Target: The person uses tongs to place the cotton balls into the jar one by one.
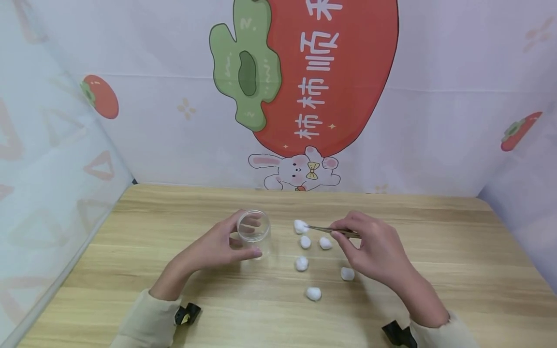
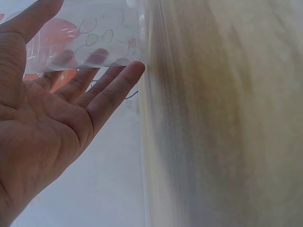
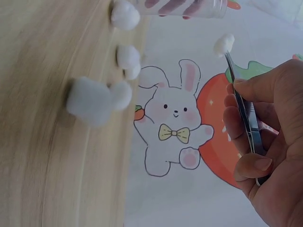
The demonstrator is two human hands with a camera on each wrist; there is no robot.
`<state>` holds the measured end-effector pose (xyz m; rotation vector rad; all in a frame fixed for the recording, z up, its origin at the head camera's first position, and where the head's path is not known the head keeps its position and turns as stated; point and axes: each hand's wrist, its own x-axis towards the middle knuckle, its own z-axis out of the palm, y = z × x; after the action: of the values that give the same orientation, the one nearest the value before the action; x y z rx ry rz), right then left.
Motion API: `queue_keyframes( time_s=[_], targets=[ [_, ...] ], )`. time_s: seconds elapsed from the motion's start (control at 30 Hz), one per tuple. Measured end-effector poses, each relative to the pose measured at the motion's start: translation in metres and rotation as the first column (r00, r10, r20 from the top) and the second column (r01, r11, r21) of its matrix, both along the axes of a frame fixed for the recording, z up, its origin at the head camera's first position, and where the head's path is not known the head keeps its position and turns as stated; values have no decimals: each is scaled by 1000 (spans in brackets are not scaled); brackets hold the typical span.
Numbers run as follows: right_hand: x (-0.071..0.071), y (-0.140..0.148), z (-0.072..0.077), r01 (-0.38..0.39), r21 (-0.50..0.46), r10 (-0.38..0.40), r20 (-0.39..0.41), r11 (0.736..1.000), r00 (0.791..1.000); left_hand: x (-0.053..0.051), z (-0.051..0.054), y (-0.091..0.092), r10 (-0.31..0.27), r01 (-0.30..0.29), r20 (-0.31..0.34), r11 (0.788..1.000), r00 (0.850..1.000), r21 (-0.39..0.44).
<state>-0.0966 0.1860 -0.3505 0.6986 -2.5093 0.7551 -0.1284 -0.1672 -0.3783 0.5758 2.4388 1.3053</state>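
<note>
A person's left hand (image 1: 226,244) is cupping an upright, clear, cylindrical jar (image 1: 257,240) while the right hand (image 1: 377,245) is pinching slim metal tweezers (image 1: 321,228). To the jar's right, the tweezers are gripping one fluffy white cotton ball (image 1: 300,226) above a pale wood-grain desk (image 1: 243,309), where five more cotton balls (image 1: 302,263) are lying, also right of the jar.

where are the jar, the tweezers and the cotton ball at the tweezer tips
Jar (image 1: 262,243): head view, on its clear side just below the rim.
Tweezers (image 3: 250,119): right wrist view, midway along the metal arms.
Cotton ball (image 3: 224,44): right wrist view, on its white middle.
</note>
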Motion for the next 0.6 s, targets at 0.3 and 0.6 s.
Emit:
queue_keyframes(
  time_s=[0.3,0.6],
  targets=[
    [-5,-8,4,-6,-48,5,-14,999,1000,0,-3,0,7,-7,7,1000,1000,7],
    [-10,-23,9,-42,-78,42,3,996,999,0,-2,-1,7,-7,2,1000,1000,-4]
  ],
)
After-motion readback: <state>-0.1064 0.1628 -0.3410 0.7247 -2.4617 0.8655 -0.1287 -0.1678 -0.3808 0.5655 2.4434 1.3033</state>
